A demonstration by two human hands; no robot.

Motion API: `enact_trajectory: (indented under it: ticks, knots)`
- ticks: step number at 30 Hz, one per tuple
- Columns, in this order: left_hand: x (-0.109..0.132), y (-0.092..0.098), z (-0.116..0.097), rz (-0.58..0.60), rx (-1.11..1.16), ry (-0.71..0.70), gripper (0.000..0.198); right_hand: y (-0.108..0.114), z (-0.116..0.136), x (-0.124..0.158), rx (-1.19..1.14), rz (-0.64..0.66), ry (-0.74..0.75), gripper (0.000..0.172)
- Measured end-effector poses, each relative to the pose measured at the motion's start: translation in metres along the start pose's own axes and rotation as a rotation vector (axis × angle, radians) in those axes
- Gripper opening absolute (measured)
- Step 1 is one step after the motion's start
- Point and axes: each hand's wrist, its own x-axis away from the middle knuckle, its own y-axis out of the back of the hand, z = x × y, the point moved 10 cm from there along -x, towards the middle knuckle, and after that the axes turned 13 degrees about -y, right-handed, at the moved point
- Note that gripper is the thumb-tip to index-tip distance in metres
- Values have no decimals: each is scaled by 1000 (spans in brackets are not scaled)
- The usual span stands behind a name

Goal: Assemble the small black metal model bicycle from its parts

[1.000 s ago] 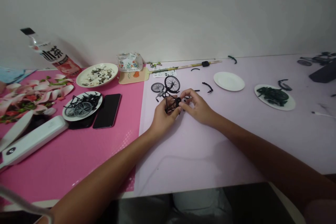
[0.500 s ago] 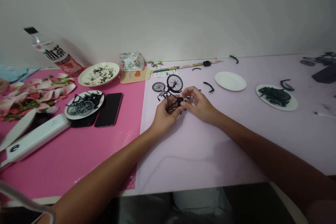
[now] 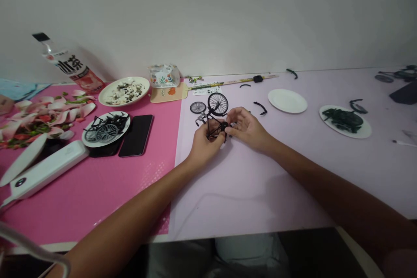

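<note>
Near the middle of the frame, the left hand holds a tiny toy bike on the desk. The right hand pinches its black gear.

Soft, even indoor light from above keeps the desk bright, while the wall greys toward the corners. Shadows are faint, a pale one beside the right forearm. The wide lens bows the desk's far edge and tilts the bottle at left. The bike is sharp; the bottom edge is dim and soft.
</note>
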Motion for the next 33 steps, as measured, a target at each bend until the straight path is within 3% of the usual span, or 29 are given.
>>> enact_trajectory:
  ticks: [12,25,28,33]
  knots:
    - [1,0,-11,67,-143,-57,26,3,-8,-5,-97,42,-160,49]
    - [-1,2,-7,30,-82,-53,23,9,-9,-6,-7,16,-142,46]
    - [-1,0,-3,29,-29,-34,22,24,5,-7,13,-78,-73,42]
    - [-1,5,5,-28,14,11,23,81,25,-9,130,-389,80,26]
